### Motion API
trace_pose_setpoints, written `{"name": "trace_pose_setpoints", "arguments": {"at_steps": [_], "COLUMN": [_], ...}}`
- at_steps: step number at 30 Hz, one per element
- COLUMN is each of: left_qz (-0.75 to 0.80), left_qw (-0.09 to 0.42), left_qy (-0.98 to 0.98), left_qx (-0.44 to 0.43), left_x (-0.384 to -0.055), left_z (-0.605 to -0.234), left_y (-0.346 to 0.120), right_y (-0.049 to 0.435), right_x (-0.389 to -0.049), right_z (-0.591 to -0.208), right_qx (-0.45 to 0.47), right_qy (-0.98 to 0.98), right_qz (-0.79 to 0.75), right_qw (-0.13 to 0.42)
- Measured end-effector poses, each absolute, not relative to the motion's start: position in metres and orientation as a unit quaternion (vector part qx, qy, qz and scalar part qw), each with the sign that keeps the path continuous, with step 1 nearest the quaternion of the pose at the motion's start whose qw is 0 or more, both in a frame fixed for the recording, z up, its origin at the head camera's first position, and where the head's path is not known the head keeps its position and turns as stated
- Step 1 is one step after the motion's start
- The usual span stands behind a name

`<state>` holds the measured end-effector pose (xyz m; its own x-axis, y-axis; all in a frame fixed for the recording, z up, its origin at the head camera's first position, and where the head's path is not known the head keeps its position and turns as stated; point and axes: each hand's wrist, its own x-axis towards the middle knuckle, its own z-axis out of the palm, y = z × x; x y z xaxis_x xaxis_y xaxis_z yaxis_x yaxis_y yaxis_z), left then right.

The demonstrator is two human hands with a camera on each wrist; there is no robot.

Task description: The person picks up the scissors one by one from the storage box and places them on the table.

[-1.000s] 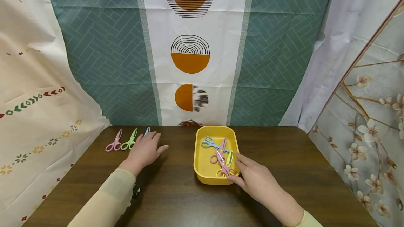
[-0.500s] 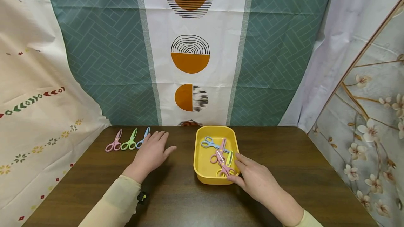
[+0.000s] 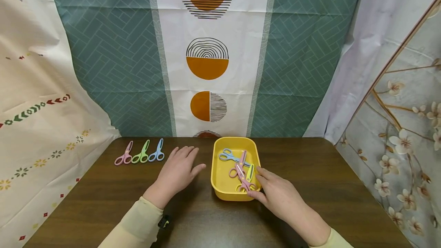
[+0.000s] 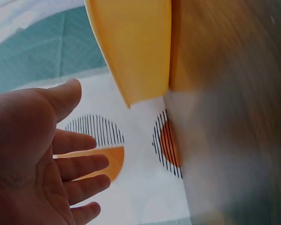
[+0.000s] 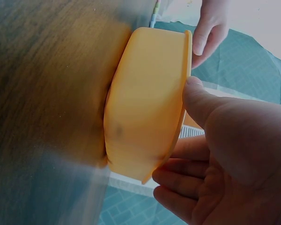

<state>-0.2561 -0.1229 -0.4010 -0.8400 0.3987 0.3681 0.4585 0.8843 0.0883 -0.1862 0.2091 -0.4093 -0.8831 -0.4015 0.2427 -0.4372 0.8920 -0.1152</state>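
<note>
My left hand (image 3: 177, 171) hovers over the table between a row of scissors and a yellow plastic bin (image 3: 219, 191). Its fingers are spread and hold nothing; the left wrist view shows the bare palm. Left of it lie pink scissors (image 3: 124, 159), green scissors (image 3: 140, 157) and blue scissors (image 3: 156, 156), side by side, blades pointing away. My right hand (image 3: 279, 192) holds the bin by its near right corner, thumb on the front rim and fingers along the right side. Inside the bin, blue scissors (image 3: 225, 155) lie beside overlapping pink scissors (image 3: 243, 179) and yellow scissors (image 3: 250, 172).
The dark wooden table (image 3: 193, 221) carries the bin near its middle. A patterned curtain (image 3: 293, 68) hangs right behind the table's back edge. Floral cloths (image 3: 403, 156) hang at the sides.
My left hand has moved right, away from the row, uncovering the blue scissors on the table. My right hand and the bin stay where they were.
</note>
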Motion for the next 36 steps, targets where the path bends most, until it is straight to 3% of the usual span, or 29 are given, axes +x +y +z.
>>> {"name": "trace_pose_setpoints", "arguments": {"at_steps": [29, 36], "left_qz": [-0.093, -0.097], "left_qw": [0.164, 0.114], "left_qy": [-0.921, -0.927], "left_qx": [-0.340, -0.343], "left_x": [-0.236, -0.242], "left_z": [-0.394, -0.398], "left_y": [-0.054, -0.042], "right_y": [0.209, 0.208], "right_x": [-0.187, -0.186], "right_z": [-0.409, -0.410], "right_qx": [0.220, 0.219], "right_qy": [-0.965, -0.966], "right_qz": [0.081, 0.080], "right_qw": [0.117, 0.115]}}
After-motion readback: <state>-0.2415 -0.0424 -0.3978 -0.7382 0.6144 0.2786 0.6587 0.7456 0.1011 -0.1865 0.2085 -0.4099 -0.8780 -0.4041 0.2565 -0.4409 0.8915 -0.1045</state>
